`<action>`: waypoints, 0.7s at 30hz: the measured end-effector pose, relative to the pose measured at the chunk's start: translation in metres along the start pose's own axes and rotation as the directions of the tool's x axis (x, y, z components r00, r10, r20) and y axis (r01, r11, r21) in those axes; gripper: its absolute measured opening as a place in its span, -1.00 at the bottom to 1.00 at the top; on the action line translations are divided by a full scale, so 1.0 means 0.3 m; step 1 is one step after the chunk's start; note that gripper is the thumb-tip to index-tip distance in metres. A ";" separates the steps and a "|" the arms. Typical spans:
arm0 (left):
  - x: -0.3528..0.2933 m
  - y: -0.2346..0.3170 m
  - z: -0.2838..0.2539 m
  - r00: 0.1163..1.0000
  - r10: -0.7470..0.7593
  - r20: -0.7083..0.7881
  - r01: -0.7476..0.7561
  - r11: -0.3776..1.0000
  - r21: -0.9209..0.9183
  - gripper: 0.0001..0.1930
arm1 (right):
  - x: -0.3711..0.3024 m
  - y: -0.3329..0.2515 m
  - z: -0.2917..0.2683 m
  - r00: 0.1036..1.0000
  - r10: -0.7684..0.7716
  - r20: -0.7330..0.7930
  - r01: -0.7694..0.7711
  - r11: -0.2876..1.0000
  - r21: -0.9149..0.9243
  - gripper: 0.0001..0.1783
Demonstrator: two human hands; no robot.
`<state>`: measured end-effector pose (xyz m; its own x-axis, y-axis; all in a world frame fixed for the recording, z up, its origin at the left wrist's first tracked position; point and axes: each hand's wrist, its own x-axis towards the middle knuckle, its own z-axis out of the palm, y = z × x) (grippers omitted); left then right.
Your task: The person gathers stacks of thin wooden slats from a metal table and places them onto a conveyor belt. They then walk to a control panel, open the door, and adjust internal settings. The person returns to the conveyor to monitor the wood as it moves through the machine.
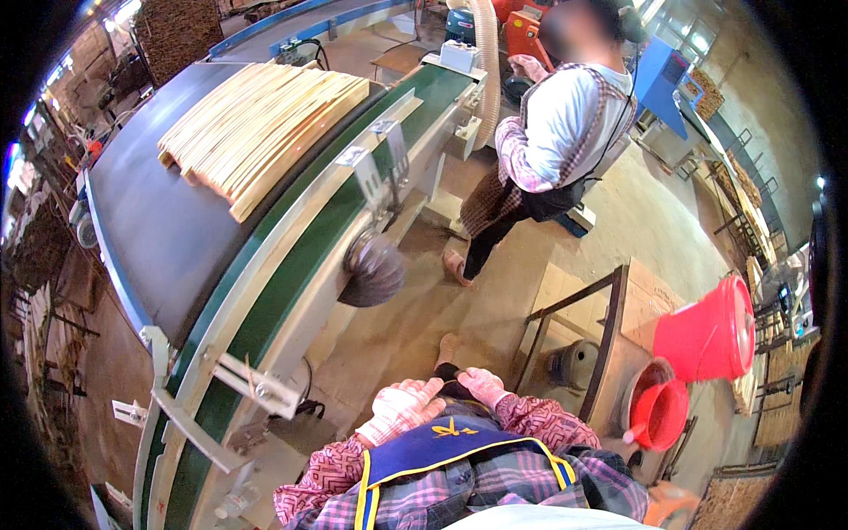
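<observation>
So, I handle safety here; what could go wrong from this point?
The wood strips lie with uneven ends on the dark belt, so some might slip loose. The gloved left hand and gloved right hand are near the apron; reaching toward the green belt could risk a snag.

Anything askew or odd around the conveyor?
Slightly: pale wood strips on the dark belt have staggered near ends, not a flush edge. Also, a dark, bag-like lump bulges beside the green conveyor; contents hidden. No obvious spill.
</observation>
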<state>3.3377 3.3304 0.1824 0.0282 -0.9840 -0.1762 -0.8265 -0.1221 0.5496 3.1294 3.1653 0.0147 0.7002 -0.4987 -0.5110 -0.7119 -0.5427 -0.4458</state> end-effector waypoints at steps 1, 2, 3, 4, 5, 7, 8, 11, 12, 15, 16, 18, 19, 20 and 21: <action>0.083 0.013 -0.030 1.000 0.004 -0.025 -0.004 1.000 -0.004 -0.50 | 0.059 -0.010 -0.108 0.999 0.011 0.035 -0.010 1.000 -0.020 -0.66; 0.169 0.027 -0.051 0.999 0.010 -0.049 -0.011 1.000 -0.007 -0.50 | 0.118 0.067 -0.145 0.998 -0.058 -0.012 0.057 0.997 -0.042 -0.61; 0.261 0.043 -0.060 0.997 0.039 -0.073 -0.040 0.999 -0.008 -0.49 | 0.192 0.173 -0.161 0.990 -0.125 -0.059 0.121 0.990 -0.066 -0.55; 0.344 0.061 -0.086 0.995 0.068 -0.076 -0.068 0.998 0.006 -0.49 | 0.256 0.235 -0.204 0.974 -0.200 -0.108 0.192 0.978 -0.082 -0.49; 0.413 0.071 -0.109 0.994 0.081 -0.080 -0.080 0.997 0.025 -0.49 | 0.301 0.226 -0.297 0.984 -0.093 -0.152 0.108 0.990 0.092 -0.50; 0.541 0.082 -0.136 0.981 0.142 -0.132 -0.130 0.987 0.095 -0.49 | 0.356 0.229 -0.497 0.986 0.098 -0.131 -0.063 0.966 0.253 -0.52; 0.599 0.081 -0.154 0.982 0.138 -0.128 -0.125 0.987 0.104 -0.49 | 0.377 0.273 -0.564 0.976 0.189 -0.105 -0.150 0.942 0.300 -0.52; 0.754 0.088 -0.247 0.992 0.085 -0.091 -0.073 0.990 0.123 -0.48 | 0.446 0.348 -0.742 0.964 0.243 -0.107 -0.204 0.936 0.286 -0.50; 0.796 0.085 -0.258 0.994 0.073 -0.085 -0.062 0.991 0.117 -0.48 | 0.474 0.381 -0.764 0.962 0.254 -0.102 -0.218 0.936 0.277 -0.50; 0.912 0.046 -0.258 0.980 0.151 -0.128 -0.134 0.983 0.127 -0.46 | 0.572 0.460 -0.827 0.960 0.263 -0.095 -0.227 0.931 0.284 -0.47; 0.963 0.028 -0.260 0.981 0.171 -0.092 -0.157 0.977 0.141 -0.47 | 0.603 0.475 -0.839 0.963 0.258 -0.081 -0.223 0.927 0.300 -0.47; 1.051 0.007 -0.271 0.980 0.196 -0.013 -0.192 0.968 0.160 -0.48 | 0.636 0.442 -0.865 0.969 0.225 -0.103 -0.184 0.933 0.310 -0.44; 1.105 -0.003 -0.296 0.971 0.236 -0.044 -0.227 0.961 0.160 -0.49 | 0.661 0.444 -0.873 0.964 0.252 -0.084 -0.210 0.916 0.343 -0.43; 1.143 -0.008 -0.326 0.972 0.232 -0.047 -0.220 0.957 0.189 -0.49 | 0.685 0.441 -0.881 0.959 0.277 -0.063 -0.235 0.897 0.374 -0.43; 1.173 -0.020 -0.364 0.978 0.207 -0.023 -0.198 0.959 0.202 -0.49 | 0.700 0.429 -0.879 0.958 0.281 -0.058 -0.243 0.904 0.353 -0.41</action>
<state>3.4139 2.9706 0.2064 -0.1303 -0.9907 -0.0397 -0.9120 0.1041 0.3968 3.1994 2.8124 0.0440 0.4743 -0.6694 -0.5718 -0.8329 -0.1308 -0.5377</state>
